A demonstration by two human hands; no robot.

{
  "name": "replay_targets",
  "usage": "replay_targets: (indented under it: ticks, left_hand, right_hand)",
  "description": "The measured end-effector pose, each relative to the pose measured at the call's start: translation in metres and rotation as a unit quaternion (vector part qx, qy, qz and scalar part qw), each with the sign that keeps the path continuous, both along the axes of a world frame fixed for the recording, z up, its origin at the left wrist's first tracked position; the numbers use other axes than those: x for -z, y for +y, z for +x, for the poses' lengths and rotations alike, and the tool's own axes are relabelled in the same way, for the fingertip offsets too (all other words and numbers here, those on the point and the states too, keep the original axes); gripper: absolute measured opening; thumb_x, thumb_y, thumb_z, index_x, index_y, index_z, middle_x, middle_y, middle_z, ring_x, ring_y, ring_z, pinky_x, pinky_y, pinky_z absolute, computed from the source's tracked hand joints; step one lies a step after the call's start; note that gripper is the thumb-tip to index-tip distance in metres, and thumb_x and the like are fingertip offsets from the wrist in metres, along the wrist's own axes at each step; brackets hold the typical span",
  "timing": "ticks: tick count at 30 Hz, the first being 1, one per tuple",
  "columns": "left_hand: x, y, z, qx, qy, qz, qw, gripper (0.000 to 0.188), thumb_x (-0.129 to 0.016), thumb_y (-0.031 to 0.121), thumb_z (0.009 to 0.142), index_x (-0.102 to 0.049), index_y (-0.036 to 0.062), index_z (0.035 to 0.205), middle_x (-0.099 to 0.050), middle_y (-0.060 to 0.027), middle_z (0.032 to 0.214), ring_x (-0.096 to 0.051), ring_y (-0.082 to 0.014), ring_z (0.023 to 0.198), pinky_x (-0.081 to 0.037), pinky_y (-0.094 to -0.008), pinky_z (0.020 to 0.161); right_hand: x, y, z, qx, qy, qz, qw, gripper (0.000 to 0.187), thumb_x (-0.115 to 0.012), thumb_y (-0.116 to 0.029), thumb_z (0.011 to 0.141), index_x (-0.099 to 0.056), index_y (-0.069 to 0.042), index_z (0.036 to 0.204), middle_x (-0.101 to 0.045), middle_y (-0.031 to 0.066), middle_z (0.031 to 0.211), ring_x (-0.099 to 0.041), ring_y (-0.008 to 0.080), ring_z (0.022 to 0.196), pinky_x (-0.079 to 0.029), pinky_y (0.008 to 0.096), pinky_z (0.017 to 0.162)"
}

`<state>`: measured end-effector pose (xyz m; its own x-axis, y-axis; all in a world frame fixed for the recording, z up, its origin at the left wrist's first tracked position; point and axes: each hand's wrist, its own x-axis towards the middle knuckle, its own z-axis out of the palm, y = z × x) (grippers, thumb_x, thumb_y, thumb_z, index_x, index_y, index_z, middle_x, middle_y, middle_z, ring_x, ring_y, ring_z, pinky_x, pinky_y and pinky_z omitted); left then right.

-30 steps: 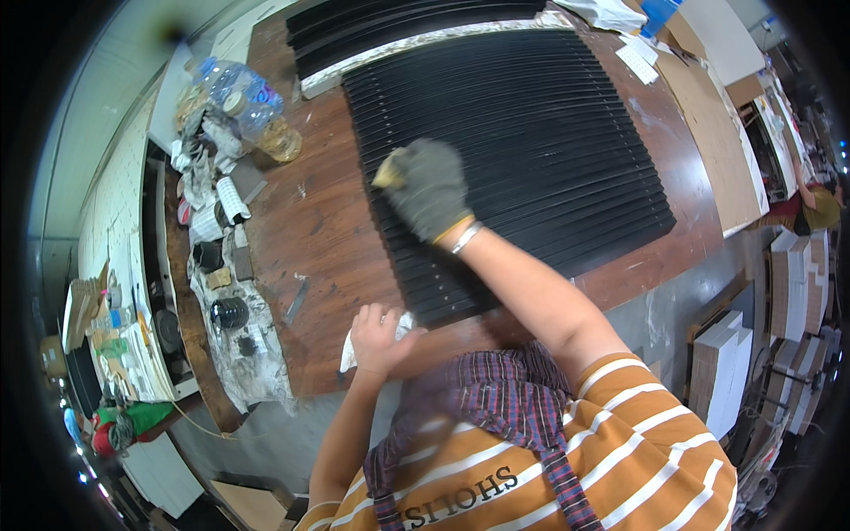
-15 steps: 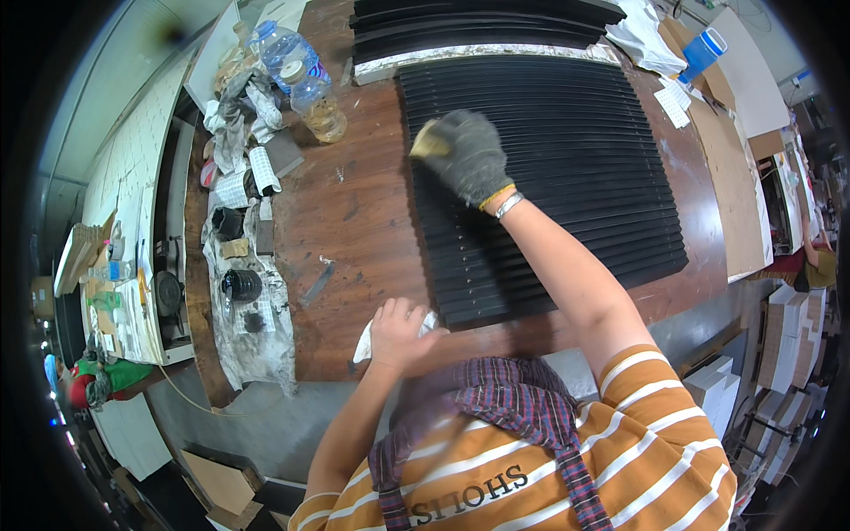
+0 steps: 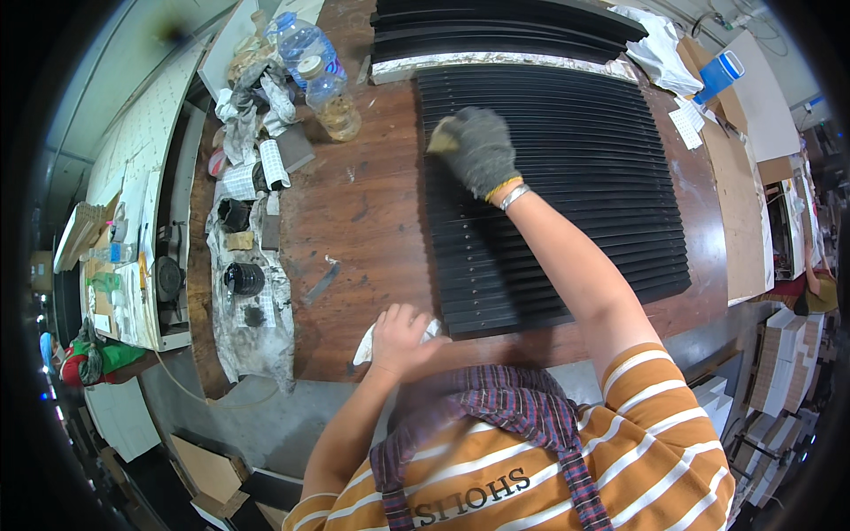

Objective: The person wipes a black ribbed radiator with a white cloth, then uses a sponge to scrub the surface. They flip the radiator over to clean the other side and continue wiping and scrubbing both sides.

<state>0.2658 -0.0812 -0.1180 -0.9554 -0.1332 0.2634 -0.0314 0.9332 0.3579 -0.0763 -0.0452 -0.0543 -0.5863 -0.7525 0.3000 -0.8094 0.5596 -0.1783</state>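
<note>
Black pleated panel, one piece with many straight folds, lies on the brown table. One right hand, in grey knitted glove, has its fingers bent around one yellowish pad at the panel's left part. One bare left hand rests over one white wad; if its fingers grip, I cannot tell. Grey floor shows below.

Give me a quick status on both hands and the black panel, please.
Right hand gloved, gripping apparent yellowish pad near left edge of pleated panel. Left hand bare, over white cloth. Panel flat on table; bottles apart, leftward.
</note>
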Motion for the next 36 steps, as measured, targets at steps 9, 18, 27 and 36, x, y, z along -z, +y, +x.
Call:
replay_targets:
  ticks: [9, 18, 27, 36]
  left_hand:
    - [-0.002, 0.000, -0.001, -0.002, -0.014, 0.010, 1.000, 0.046, -0.087, 0.047, 0.064, -0.070, 0.0116, 0.087, -0.059, -0.0060, 0.090, -0.059, -0.0277, 0.083, -0.048, -0.0405, 0.068]
    - [-0.001, 0.000, -0.001, 0.005, 0.005, 0.008, 1.000, 0.046, -0.087, 0.047, 0.064, -0.070, 0.0114, 0.088, -0.057, -0.0064, 0.089, -0.058, -0.0279, 0.082, -0.048, -0.0406, 0.069]
    - [0.000, 0.000, 0.000, 0.004, 0.007, 0.007, 1.000, 0.046, -0.086, 0.049, 0.065, -0.070, 0.0117, 0.088, -0.056, -0.0064, 0.087, -0.057, -0.0283, 0.082, -0.047, -0.0410, 0.068]
    - [0.001, -0.001, 0.000, 0.007, 0.006, 0.010, 1.000, 0.046, -0.085, 0.049, 0.066, -0.070, 0.0115, 0.087, -0.056, -0.0066, 0.088, -0.058, -0.0283, 0.083, -0.048, -0.0408, 0.069]
  right_hand:
    - [0.005, 0.008, 0.015, -0.025, -0.049, -0.038, 0.998, 0.038, -0.082, -0.040, 0.082, -0.076, -0.018, 0.113, -0.067, 0.0046, 0.111, -0.062, 0.0274, 0.107, -0.051, 0.0419, 0.095]
    - [0.002, 0.004, 0.013, -0.005, -0.031, -0.084, 0.996, 0.041, -0.083, -0.034, 0.080, -0.076, -0.016, 0.116, -0.067, 0.0062, 0.112, -0.060, 0.0284, 0.110, -0.047, 0.0426, 0.099]
    - [-0.005, -0.009, 0.014, 0.032, 0.006, -0.029, 0.999, 0.042, -0.082, -0.030, 0.080, -0.074, -0.016, 0.118, -0.067, 0.0079, 0.118, -0.060, 0.0289, 0.114, -0.047, 0.0443, 0.100]
    - [-0.015, -0.012, 0.020, 0.037, 0.022, 0.047, 0.998, 0.040, -0.078, -0.025, 0.082, -0.072, -0.016, 0.120, -0.066, 0.0063, 0.125, -0.059, 0.0281, 0.119, -0.046, 0.0443, 0.105]
